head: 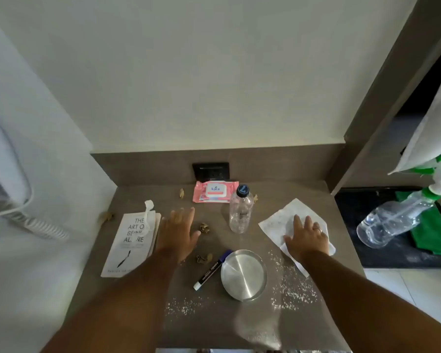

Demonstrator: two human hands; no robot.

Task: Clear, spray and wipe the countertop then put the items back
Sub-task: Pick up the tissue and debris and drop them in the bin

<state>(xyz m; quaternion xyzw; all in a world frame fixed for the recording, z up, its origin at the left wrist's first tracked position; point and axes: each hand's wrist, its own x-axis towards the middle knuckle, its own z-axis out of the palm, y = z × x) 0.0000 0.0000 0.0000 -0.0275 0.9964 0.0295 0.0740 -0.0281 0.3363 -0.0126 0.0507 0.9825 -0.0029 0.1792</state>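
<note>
The right hand [306, 236] is laid flat, fingers straight and spread, on a white paper towel [285, 220] at the right side of the brown countertop [143, 314]; nothing is gripped. The left hand [180, 234] is held open with fingers extended over the counter, just right of a white book [130, 240]; contact with the surface cannot be determined. Brown husk scraps [204, 228] are seen beside its thumb. A clear plastic bottle [241, 212] stands upright between the hands, with a pink wipes packet [214, 191] behind it. A marker [210, 270] lies touching a round steel plate [243, 275]. White crumbs [293, 289] are scattered near the plate. A spray bottle [392, 220] lies tilted beyond the counter's right edge.
</note>
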